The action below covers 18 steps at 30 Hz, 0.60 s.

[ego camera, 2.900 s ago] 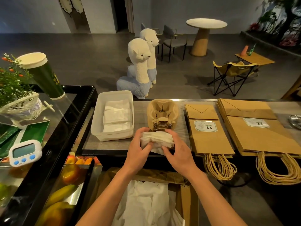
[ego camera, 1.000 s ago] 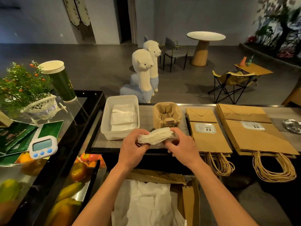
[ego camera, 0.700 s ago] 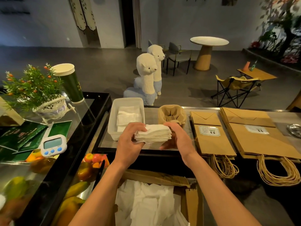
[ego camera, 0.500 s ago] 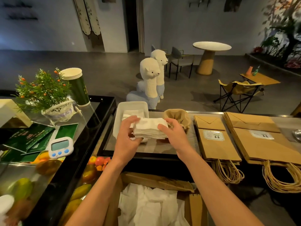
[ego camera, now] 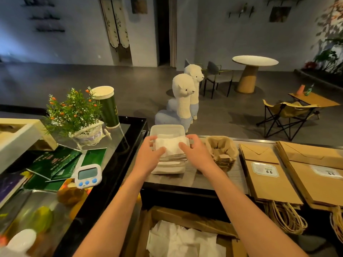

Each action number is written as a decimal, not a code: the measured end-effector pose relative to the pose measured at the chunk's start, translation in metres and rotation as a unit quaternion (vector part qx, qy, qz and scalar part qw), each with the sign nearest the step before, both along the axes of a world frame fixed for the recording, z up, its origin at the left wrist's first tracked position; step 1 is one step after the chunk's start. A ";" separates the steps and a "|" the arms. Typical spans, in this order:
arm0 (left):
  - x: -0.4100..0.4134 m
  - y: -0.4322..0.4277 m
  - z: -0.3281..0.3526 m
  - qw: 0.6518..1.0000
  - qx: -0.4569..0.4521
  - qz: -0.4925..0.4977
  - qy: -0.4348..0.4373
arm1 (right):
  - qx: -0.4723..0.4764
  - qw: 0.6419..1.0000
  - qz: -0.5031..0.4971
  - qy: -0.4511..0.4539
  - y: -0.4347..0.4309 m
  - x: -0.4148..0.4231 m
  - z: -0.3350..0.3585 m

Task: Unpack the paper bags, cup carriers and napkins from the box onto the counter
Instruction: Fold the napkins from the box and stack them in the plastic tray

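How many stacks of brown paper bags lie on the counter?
2. The first stack lies right of the cup carriers; the second stack lies farther right, cut by the frame edge. More may be hidden beyond.

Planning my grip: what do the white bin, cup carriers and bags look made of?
Bin: likely plastic, matte white, smooth moulded rim. Cup carriers: probably moulded pulp, rough tan, rounded walls. Paper bags: kraft paper, matte brown, creased flaps, twisted cord handles.

Cup carriers (ego camera: 220, 154) are crowding the white tub (ego camera: 168, 127) on its right; bare bench (ego camera: 172, 180) is lying open in front, while paper bags (ego camera: 267, 182) are filling the far right
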<state>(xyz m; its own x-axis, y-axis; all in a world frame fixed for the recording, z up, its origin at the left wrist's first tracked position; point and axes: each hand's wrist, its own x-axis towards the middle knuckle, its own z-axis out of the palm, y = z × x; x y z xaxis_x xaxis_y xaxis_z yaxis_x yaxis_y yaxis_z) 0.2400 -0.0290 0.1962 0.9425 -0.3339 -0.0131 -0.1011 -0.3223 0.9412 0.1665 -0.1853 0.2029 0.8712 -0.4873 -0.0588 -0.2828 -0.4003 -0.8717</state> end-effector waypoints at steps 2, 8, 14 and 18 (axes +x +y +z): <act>0.009 -0.001 -0.003 0.998 0.054 -0.015 -0.031 | -0.046 0.998 0.005 0.031 0.002 0.009 0.000; 0.028 -0.002 -0.012 0.972 0.206 -0.070 -0.092 | -0.245 0.959 0.071 0.121 0.008 0.027 0.001; 0.037 -0.012 -0.019 0.915 0.358 -0.127 -0.135 | -0.343 0.905 0.118 0.221 0.010 0.042 -0.001; 0.039 -0.019 -0.020 0.865 0.444 -0.150 -0.178 | -0.380 0.881 0.114 0.259 0.013 0.050 -0.006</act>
<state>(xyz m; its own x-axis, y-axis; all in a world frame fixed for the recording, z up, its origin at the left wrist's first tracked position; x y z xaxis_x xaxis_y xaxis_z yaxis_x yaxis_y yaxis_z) 0.2788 -0.0478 0.1766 0.8120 -0.5717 -0.1176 -0.5383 -0.8114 0.2277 0.2161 -0.1724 0.1970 0.9042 -0.3727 -0.2086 -0.3995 -0.9107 -0.1048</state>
